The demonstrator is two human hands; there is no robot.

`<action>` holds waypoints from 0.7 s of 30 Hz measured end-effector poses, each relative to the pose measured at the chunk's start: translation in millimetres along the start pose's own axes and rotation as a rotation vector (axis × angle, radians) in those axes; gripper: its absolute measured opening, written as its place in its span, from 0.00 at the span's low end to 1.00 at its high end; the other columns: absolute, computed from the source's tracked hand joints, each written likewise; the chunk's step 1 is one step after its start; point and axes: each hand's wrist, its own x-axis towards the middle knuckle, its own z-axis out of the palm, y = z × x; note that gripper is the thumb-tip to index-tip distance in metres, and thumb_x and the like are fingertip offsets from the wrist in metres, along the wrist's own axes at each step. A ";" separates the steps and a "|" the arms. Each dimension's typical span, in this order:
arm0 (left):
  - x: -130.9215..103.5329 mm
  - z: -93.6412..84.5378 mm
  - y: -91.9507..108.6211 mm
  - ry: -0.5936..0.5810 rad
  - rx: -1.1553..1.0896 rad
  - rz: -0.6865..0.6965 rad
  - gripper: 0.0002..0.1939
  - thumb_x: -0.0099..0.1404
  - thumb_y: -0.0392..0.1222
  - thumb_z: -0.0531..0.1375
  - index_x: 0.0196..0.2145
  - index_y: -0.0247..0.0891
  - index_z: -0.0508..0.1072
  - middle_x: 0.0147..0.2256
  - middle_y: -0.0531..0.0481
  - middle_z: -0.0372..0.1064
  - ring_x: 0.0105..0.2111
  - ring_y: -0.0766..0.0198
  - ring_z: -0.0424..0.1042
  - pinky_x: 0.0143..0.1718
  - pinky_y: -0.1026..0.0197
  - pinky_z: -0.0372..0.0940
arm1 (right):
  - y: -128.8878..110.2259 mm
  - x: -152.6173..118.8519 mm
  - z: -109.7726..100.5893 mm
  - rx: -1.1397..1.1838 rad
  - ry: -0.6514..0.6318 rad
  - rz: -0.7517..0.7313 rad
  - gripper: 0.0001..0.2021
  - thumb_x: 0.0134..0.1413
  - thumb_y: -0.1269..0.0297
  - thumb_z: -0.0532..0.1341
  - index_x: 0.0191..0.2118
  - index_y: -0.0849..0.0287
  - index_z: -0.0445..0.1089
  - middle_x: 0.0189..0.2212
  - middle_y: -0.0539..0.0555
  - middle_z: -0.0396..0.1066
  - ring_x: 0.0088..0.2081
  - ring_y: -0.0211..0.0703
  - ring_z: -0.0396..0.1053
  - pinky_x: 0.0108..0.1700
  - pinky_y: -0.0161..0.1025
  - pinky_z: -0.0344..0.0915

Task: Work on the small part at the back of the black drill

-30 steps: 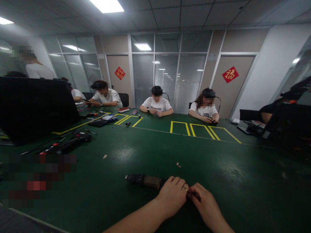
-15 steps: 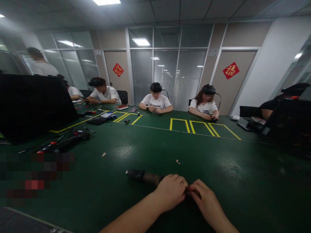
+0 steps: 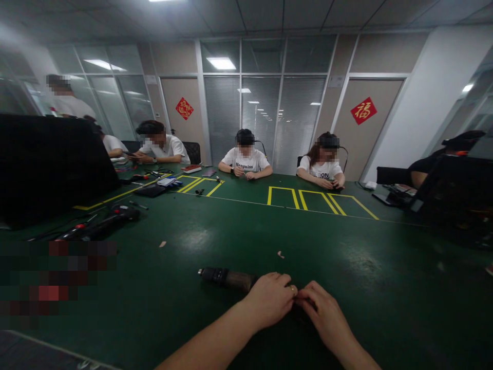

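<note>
a dark cylindrical tool (image 3: 227, 278) is pinned flat on the green table (image 3: 365, 267) near its front edge, its right end wrapped by the left hand (image 3: 269, 300) to steady it, while something unseen is pinched by the right hand (image 3: 327, 318) at that end.

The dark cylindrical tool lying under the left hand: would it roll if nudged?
The dark cylindrical tool looks round-bodied and lies flat on the green table mat, so it may roll sideways. It appears rigid. The left hand resting on it probably steadies it.
</note>
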 end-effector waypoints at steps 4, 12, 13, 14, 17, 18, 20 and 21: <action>0.9 2.7 -1.7 0.024 -0.018 0.010 0.07 0.66 0.39 0.54 0.42 0.38 0.67 0.40 0.49 0.67 0.40 0.59 0.69 0.45 0.56 0.63 | 1.3 -0.3 0.1 -0.029 0.007 -0.012 0.09 0.61 0.67 0.51 0.34 0.55 0.67 0.33 0.52 0.64 0.34 0.43 0.67 0.36 0.35 0.63; 4.5 11.7 -9.1 0.029 0.000 0.038 0.06 0.67 0.39 0.54 0.39 0.36 0.69 0.39 0.49 0.69 0.41 0.60 0.69 0.45 0.59 0.63 | 3.7 0.9 1.6 -0.117 0.017 -0.042 0.08 0.60 0.69 0.50 0.34 0.54 0.65 0.35 0.51 0.63 0.34 0.42 0.67 0.36 0.34 0.64; 4.7 12.7 -9.9 0.037 0.005 0.049 0.06 0.67 0.39 0.54 0.38 0.36 0.69 0.39 0.49 0.69 0.41 0.60 0.69 0.44 0.59 0.63 | 3.8 0.6 1.8 -0.126 0.009 -0.043 0.08 0.60 0.70 0.49 0.34 0.54 0.65 0.36 0.51 0.63 0.34 0.41 0.67 0.36 0.34 0.64; 4.9 13.6 -10.7 0.045 0.013 0.062 0.05 0.66 0.39 0.55 0.37 0.36 0.70 0.39 0.49 0.69 0.41 0.60 0.69 0.43 0.59 0.63 | 3.7 0.4 2.0 -0.138 0.006 -0.043 0.09 0.60 0.70 0.49 0.35 0.54 0.64 0.36 0.51 0.62 0.34 0.41 0.67 0.36 0.34 0.64; 4.6 15.2 -12.5 0.067 0.035 0.098 0.06 0.66 0.40 0.55 0.37 0.37 0.70 0.39 0.49 0.70 0.41 0.61 0.69 0.42 0.60 0.63 | 1.8 0.6 1.4 -0.194 0.020 -0.051 0.08 0.60 0.71 0.49 0.36 0.55 0.64 0.40 0.52 0.62 0.37 0.42 0.67 0.37 0.35 0.64; 4.3 15.3 -12.8 0.070 0.042 0.104 0.06 0.66 0.40 0.55 0.38 0.37 0.70 0.39 0.49 0.70 0.40 0.61 0.69 0.42 0.60 0.63 | 0.5 1.2 0.7 -0.217 0.021 -0.061 0.08 0.60 0.72 0.49 0.36 0.56 0.64 0.41 0.53 0.62 0.38 0.43 0.66 0.38 0.36 0.64; 3.7 15.1 -12.7 0.072 0.053 0.110 0.07 0.67 0.40 0.54 0.38 0.37 0.71 0.39 0.49 0.70 0.41 0.61 0.69 0.43 0.60 0.62 | -2.5 3.3 -1.5 -0.253 0.002 -0.091 0.08 0.59 0.73 0.51 0.36 0.56 0.64 0.41 0.53 0.63 0.41 0.44 0.66 0.41 0.37 0.64; 3.5 14.8 -12.3 0.072 0.057 0.111 0.07 0.68 0.39 0.54 0.39 0.37 0.71 0.39 0.49 0.70 0.41 0.61 0.69 0.43 0.60 0.62 | -3.9 4.7 -3.0 -0.261 -0.015 -0.106 0.08 0.59 0.74 0.51 0.36 0.56 0.64 0.40 0.52 0.63 0.41 0.43 0.66 0.41 0.37 0.64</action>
